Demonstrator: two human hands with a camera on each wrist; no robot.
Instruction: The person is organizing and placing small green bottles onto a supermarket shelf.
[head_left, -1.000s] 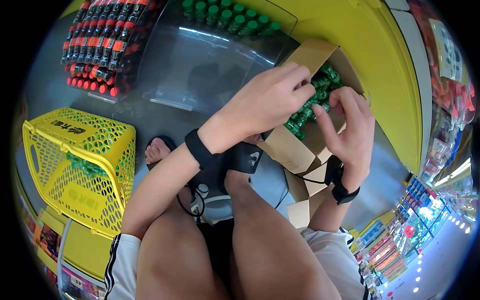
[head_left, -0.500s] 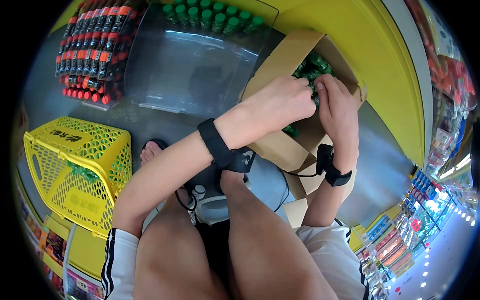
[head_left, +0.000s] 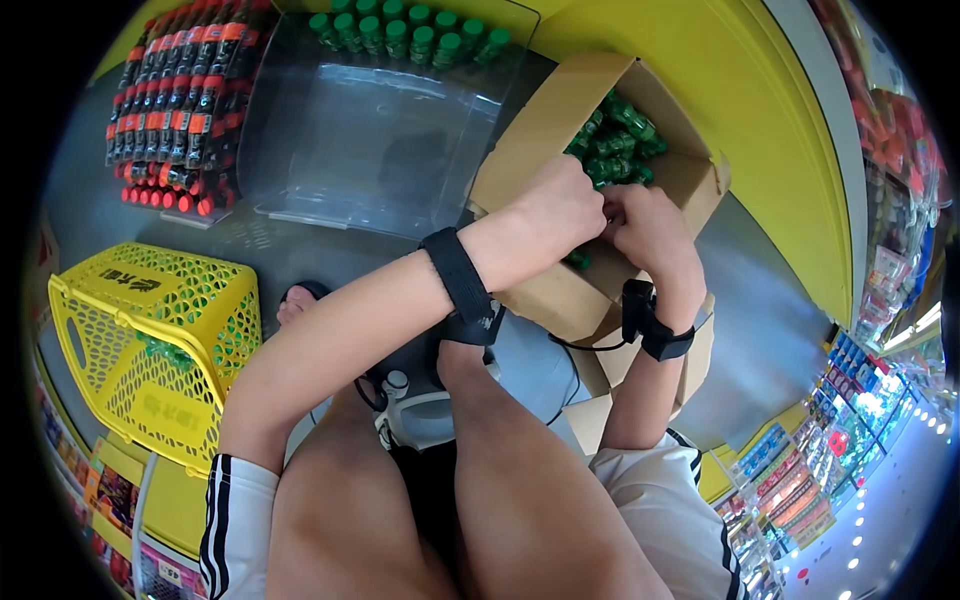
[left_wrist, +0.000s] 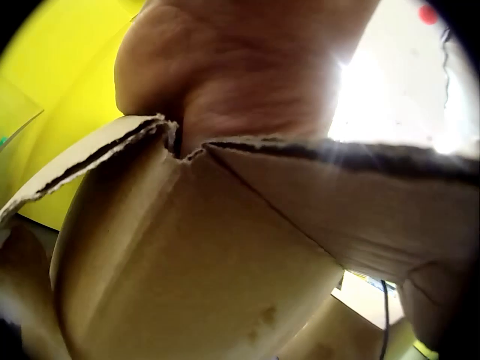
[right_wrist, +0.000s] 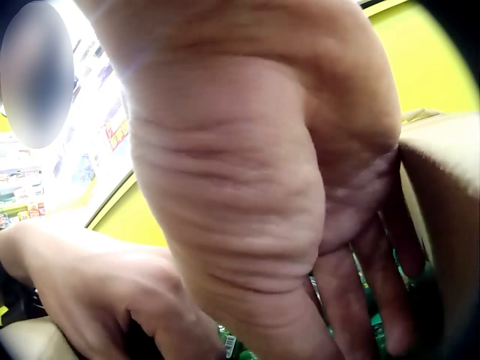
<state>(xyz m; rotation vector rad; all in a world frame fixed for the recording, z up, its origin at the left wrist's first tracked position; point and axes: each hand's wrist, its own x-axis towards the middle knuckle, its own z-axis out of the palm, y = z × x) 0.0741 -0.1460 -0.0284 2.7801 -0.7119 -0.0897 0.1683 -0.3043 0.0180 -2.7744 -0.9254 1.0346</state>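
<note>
Both hands down in the cardboard box (head_left: 560, 295), center-right, far side of the knees. The left hand (head_left: 560, 212) comes over the box's near-left wall and the right hand (head_left: 648, 232) is just right of it, knuckles touching or nearly so.

Fingers are buried among the green-capped bottles (head_left: 618, 140), which fill the far part of the box. Head view hides the fingertips, so can't tell if either hand is actually clamped on a bottle.

Right wrist cam: fingers (right_wrist: 367, 300) point down into the box, fairly straight, with green caps just below them. Contact unclear.

Left wrist cam: only palm and torn box edge visible – no fingers.

Black straps on both wrists, L (head_left: 458, 272) and R (head_left: 650, 335).

Around:
- Clear plastic tray (head_left: 370, 140) far-left of the box, w/ a row of green caps (head_left: 410, 30) at its far end.
- Red-capped bottles (head_left: 165, 100) further left.
- Yellow mesh basket (head_left: 150, 330) near-left, well apart from the box – something green inside, too small to ID.
</note>
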